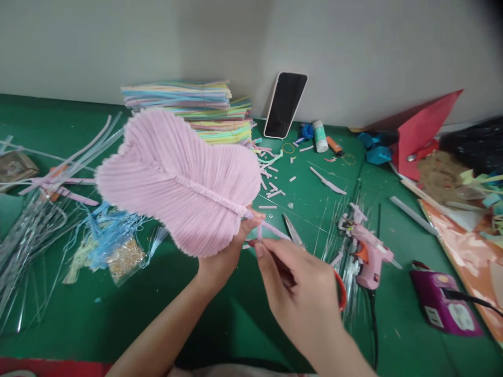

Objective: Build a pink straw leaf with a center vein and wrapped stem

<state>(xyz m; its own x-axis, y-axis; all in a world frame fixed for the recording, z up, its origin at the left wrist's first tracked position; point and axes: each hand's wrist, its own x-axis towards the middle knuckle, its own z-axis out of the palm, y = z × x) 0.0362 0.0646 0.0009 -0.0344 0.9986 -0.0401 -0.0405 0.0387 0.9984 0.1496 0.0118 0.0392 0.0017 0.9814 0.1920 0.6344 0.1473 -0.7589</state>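
A large pink-lilac leaf shape [212, 173] made of pipe cleaners is held up over the table, its ridged midrib running down to a stem at the lower right. My left hand [226, 251] grips the base of the leaf from beneath, partly hidden behind it. My right hand [302, 288] pinches a short lilac pipe cleaner [260, 230] at the stem, close to my left fingertips. The rest of the stem [277, 230] sticks out to the right. Scissors [293, 230] with orange handles lie partly hidden behind my right hand.
Bundles of coloured pipe cleaners [176, 97] and a propped phone [286, 104] stand by the wall. A pink glue gun [371, 256] and purple power socket [448, 303] lie right. Blue tassels [113, 230], a bag of gold beads [128, 259] and clear strips [27, 256] lie left.
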